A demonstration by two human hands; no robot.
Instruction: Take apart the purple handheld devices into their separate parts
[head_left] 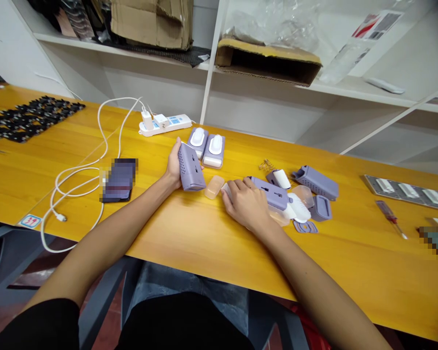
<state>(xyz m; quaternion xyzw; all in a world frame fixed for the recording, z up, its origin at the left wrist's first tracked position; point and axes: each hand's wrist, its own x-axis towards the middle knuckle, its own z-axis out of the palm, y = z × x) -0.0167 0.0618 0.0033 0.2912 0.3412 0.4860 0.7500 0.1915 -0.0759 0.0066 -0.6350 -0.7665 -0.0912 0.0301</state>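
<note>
My left hand is wrapped round a purple plastic housing with perforated sides and keyhole slots, held tilted above the table. Just right of it lies a small translucent peach cup. My right hand rests low with curled fingers; a whitish edge shows under them, but the rest of what they grip is hidden. Touching or close beside that hand is another slotted purple housing. Beyond it are a white ribbed part, a flat purple piece and a purple cup-like part.
Two purple units with white tops stand behind my left hand. A power strip, white cable and phone lie left. Rightward are a perforated purple shell, screwdriver and metal strip. Shelves rise behind.
</note>
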